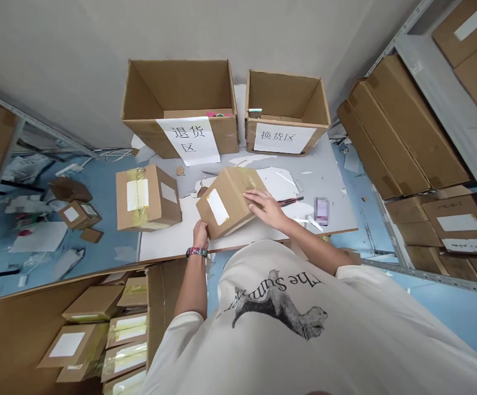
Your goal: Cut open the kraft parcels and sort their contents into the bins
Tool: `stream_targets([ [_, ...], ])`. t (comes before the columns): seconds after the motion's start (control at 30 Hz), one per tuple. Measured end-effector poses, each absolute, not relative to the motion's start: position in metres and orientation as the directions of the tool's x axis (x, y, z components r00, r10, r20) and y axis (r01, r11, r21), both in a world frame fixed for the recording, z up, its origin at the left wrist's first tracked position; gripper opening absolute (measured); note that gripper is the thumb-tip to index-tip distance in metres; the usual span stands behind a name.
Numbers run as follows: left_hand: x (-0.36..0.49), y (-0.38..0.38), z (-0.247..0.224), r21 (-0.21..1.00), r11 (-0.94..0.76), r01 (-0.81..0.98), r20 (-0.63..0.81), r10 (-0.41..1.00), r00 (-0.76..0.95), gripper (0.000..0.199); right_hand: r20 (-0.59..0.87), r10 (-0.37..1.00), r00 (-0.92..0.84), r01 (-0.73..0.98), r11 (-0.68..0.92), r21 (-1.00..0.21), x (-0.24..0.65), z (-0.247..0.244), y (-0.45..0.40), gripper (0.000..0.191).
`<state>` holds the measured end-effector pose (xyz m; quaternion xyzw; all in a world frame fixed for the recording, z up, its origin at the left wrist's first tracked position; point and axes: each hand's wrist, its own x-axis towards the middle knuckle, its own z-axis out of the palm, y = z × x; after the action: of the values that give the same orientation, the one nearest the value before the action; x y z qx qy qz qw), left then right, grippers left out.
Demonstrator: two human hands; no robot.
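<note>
A taped cardboard box (238,200) with a white label is tilted over the table in front of me. My left hand (200,235) grips its lower left corner, fingers partly hidden behind the box. Across its right side lies my right hand (265,207), fingers stretched out flat against the cardboard. Just right of that hand, a red and black utility knife (291,201) rests on the table. Another taped box (147,198) with white labels stands to the left.
Two open cartons with Chinese signs, a larger one (139,131) and a smaller one (324,118), stand at the table's back. A phone (321,211) lies at right among paper scraps. A large carton (166,291) at lower left holds several boxes. Shelving (448,82) flanks the right.
</note>
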<state>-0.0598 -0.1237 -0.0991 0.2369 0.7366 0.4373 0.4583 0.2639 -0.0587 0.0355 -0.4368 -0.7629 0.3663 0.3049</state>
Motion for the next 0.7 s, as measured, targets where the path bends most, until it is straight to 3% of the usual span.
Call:
stream_targets([
  [0.17, -0.057, -0.117, -0.085, 0.914, 0.379, -0.143, -0.398, 0.775, -0.490, 0.044, 0.004, 0.978, -0.209, 0.434, 0.097, -0.896, 0.302, 0.008, -0.060, 0.057],
  [0.33, -0.060, -0.122, -0.059, 0.958, 0.286, -0.008, -0.264, 0.872, -0.412, 0.050, -0.201, 0.979, -0.045, 0.321, -0.176, -0.931, 0.321, -0.023, -0.073, 0.072],
  [0.5, -0.048, -0.129, -0.040, 0.954, 0.299, 0.026, -0.278, 0.914, -0.294, 0.047, -0.298, 0.954, 0.029, 0.275, -0.295, -0.915, 0.326, -0.040, -0.083, 0.087],
  [0.57, -0.044, -0.130, -0.039, 0.955, 0.295, 0.027, -0.275, 0.917, -0.289, 0.047, -0.308, 0.950, 0.046, 0.261, -0.309, -0.915, 0.329, -0.045, -0.086, 0.080],
  [0.7, -0.044, -0.133, -0.050, 0.941, 0.328, 0.082, -0.279, 0.891, -0.357, 0.028, -0.362, 0.927, 0.102, 0.303, -0.376, -0.876, 0.336, -0.054, -0.091, 0.041],
])
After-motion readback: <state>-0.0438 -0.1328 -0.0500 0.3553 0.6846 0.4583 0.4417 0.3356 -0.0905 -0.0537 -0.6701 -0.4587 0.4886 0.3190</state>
